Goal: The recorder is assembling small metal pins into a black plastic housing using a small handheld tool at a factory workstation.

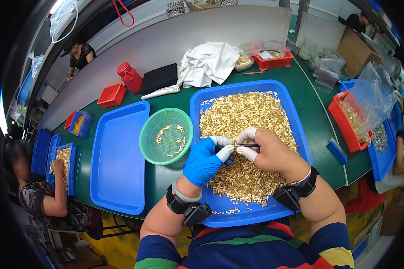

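A slim dark tool (250, 145) is partly covered by the right grip (271, 150), its tip too small to be made out. The floor of the blue tray (242, 216) is mostly buried under brass-coloured pieces (247, 114). A right-side co-worker (400, 165) is cut off by the rim.

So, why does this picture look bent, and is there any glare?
Head view: fisheye distortion bows the grey partition, with black around the rim; a bright white streak glares at far left; the left hand, right hand and gold-coloured pieces look fairly sharp, the picture's edges softer.
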{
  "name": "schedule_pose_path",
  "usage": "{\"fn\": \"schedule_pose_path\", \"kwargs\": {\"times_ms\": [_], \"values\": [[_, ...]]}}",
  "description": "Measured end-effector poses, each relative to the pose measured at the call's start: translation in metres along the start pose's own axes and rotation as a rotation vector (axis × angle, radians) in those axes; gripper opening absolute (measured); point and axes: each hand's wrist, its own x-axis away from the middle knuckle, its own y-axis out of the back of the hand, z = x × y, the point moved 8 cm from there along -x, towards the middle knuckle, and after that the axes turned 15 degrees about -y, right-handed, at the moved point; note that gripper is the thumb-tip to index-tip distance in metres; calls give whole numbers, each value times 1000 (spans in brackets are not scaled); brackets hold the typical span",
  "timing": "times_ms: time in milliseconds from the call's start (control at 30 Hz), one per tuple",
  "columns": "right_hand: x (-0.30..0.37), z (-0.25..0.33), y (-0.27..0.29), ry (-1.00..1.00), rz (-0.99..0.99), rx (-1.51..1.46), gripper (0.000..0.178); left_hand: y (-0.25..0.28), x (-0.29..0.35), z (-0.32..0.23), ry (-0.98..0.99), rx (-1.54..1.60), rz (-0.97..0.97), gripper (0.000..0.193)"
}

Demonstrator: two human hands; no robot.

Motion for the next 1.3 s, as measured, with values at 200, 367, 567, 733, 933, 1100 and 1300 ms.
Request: {"fn": "schedule_pose_path", "kwargs": {"times_ms": [200,367,567,733,933,1100,1300], "values": [[2,1,2,18,12,94,14,1,0,0,-23,-24,3,14],[1,-1,-4,-34,50,165,13,1,1,0,-1,-9,-7,14],[2,-1,2,-19,7,70,15,0,2,-1,9,-33,2,14],[0,-6,-3,-101,105,218,15,0,1,1,28,7,-5,14],[1,-4,-2,-23,67,121,18,-2,1,-4,-4,-86,13,13],[4,5,-2,0,58,66,22,1,2,-3,67,-163,54,23],[7,1,-3,-82,127,27,20,-7,4,-11,43,-178,47,28]]}}
